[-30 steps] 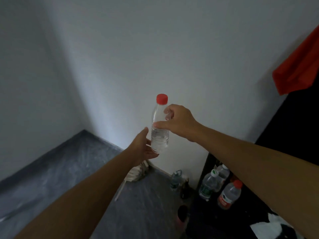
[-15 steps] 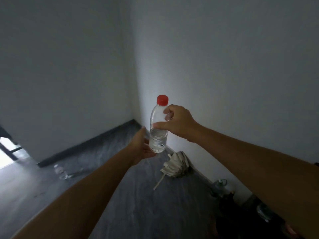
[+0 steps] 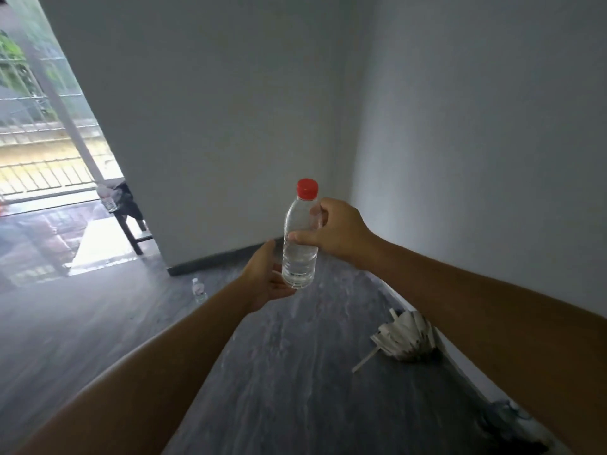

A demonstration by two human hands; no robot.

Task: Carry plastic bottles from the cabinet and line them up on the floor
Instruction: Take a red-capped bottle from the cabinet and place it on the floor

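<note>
View has swung from cabinet toward the floor's small clear bottle (image 3: 199, 291); right hand (image 3: 338, 233) pinches the clear red-capped plastic bottle (image 3: 301, 239); left hand (image 3: 267, 277) cups beneath, fingers seemingly relaxed; placing comes next.

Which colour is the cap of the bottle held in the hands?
Red. The cap of the bottle shows best in the head view.

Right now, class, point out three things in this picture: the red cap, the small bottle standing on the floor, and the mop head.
red cap (image 3: 307, 187), head view, front face of the cap.
small bottle (image 3: 199, 291), head view, middle of its body.
mop head (image 3: 408, 335), head view, white strands.
</note>
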